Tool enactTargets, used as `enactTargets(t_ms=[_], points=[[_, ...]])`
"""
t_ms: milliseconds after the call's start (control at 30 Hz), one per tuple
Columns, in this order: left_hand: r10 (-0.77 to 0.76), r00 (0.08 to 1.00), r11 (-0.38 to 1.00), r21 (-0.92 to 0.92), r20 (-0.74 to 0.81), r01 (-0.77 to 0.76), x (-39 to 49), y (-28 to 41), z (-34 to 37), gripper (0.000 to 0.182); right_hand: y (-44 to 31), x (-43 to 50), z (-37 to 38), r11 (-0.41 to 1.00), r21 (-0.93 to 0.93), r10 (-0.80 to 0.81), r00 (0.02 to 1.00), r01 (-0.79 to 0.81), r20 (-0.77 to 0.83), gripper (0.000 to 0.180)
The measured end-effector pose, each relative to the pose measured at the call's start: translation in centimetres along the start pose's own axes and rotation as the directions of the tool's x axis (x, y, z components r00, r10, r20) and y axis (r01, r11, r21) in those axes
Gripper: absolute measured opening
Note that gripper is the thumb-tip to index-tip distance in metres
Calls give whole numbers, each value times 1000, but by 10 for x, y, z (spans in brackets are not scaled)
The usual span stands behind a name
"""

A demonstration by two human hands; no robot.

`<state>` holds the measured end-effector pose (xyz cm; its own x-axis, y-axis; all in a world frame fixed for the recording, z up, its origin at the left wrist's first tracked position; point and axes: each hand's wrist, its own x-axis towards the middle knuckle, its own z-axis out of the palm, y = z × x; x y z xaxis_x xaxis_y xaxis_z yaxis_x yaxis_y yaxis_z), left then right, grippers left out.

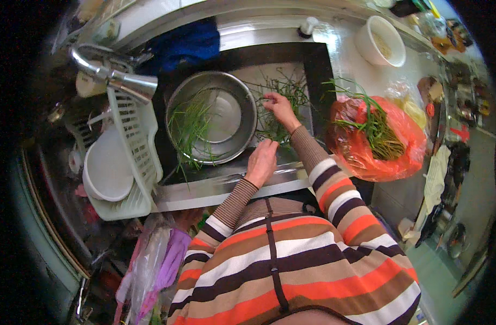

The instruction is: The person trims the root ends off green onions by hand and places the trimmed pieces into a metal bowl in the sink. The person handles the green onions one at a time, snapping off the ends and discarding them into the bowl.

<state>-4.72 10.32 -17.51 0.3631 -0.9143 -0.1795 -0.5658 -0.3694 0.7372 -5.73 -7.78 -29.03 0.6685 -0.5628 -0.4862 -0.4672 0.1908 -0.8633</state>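
A stainless steel bowl (231, 118) stands in the sink, with long thin green stalks (191, 122) lying along its left side. Right of the bowl, more stalks (290, 91) are spread in a loose, tangled pile. My right hand (279, 107) is over this pile, fingers bent; whether a stalk is between them is too small to tell. Near the bowl's lower right rim is my left hand (263, 160), fingers curled together at the pile's near edge, their grip unclear. A bundle of greens (378, 134) rests on a red plastic bag (410, 158) to the right.
At the left, a white dish rack (146, 142) holds a white bowl (110, 170), below a chrome faucet (132, 84). A blue cloth (187, 42) lies behind the sink. At the back right stand a white tub (396, 44) and a small capped jar (308, 27).
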Motion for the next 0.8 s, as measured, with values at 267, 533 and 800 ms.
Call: enactTargets(t_ms=[267, 533, 800], points=[[90, 994, 994, 54, 60, -93, 8, 19, -10, 17, 13, -8, -11, 704, -606, -610, 753, 371, -247, 33], [177, 984, 979, 103, 18, -178, -1, 20, -3, 16, 3, 17, 5, 929, -263, -262, 965, 261, 33, 22], [160, 986, 982, 94, 52, -164, -4, 24, -6, 15, -18, -7, -6, 958, -139, -279, 925, 250, -257, 33]])
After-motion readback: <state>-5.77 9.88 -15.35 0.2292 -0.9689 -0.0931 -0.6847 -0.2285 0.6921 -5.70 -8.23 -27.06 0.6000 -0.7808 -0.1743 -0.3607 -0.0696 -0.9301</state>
